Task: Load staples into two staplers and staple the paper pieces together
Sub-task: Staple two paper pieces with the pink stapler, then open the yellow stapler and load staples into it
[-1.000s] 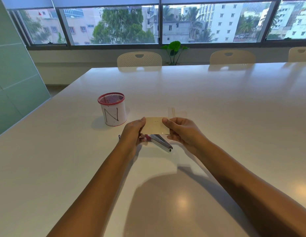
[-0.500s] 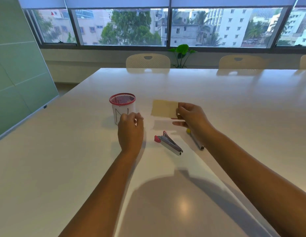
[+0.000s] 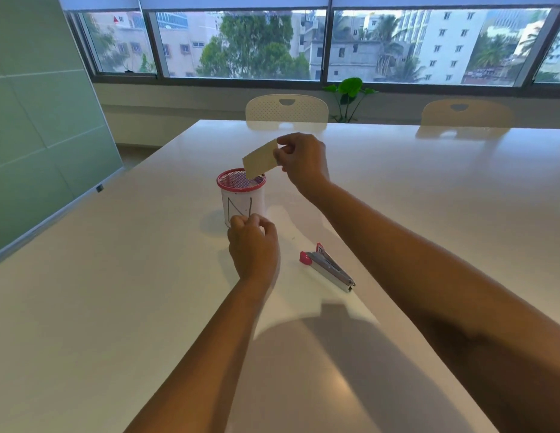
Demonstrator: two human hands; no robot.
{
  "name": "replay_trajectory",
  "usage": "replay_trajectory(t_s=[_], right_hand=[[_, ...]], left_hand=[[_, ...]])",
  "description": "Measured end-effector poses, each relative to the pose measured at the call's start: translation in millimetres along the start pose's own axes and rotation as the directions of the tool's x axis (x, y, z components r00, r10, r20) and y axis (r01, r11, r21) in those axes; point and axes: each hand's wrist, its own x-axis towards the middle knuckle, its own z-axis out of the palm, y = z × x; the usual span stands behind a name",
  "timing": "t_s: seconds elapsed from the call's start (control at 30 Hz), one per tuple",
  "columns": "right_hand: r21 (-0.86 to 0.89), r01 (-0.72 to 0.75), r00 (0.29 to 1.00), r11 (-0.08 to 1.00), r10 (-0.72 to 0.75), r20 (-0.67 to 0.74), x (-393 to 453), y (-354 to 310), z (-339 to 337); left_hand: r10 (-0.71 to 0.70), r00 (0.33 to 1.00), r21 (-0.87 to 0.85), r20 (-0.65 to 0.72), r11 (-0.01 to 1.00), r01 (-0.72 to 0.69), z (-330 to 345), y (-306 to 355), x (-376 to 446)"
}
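My right hand (image 3: 303, 160) pinches a tan paper piece (image 3: 259, 160) by its right edge and holds it tilted, its lower corner just over the red mesh rim of a white pen cup (image 3: 241, 201). My left hand (image 3: 253, 245) rests with fingers curled against the lower front of the cup; nothing shows between the fingers. A red and silver stapler (image 3: 328, 268) lies on the white table (image 3: 116, 276), to the right of my left hand and under my right forearm. No second stapler is visible.
Two pale chairs (image 3: 286, 109) (image 3: 466, 114) stand at the table's far edge. A green plant (image 3: 350, 92) sits by the window. A green glass wall (image 3: 38, 120) runs along the left.
My right hand has lifted the paper piece from over the table up and left to above the cup. My left hand let go of the paper and stays at the cup's front.
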Motion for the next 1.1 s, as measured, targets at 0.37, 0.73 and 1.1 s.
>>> replay_trajectory(t_s=[0.37,0.73,1.1], right_hand=[[-0.192,0.187,0.942,0.963,-0.12,0.314,2,-5,13],[-0.354,0.037,0.977,0.935,0.041,0.211,-1,66,-89],[-0.438,-0.266,0.922,0.859,0.359,0.144,-68,143,-144]], left_hand=[[0.08,0.991,-0.028,-0.104,0.996,-0.083,-6,9,-3],[0.111,0.988,-0.124,-0.111,0.984,-0.124,-6,13,-6],[0.443,0.882,-0.018,0.157,0.895,-0.446,5,23,-31]])
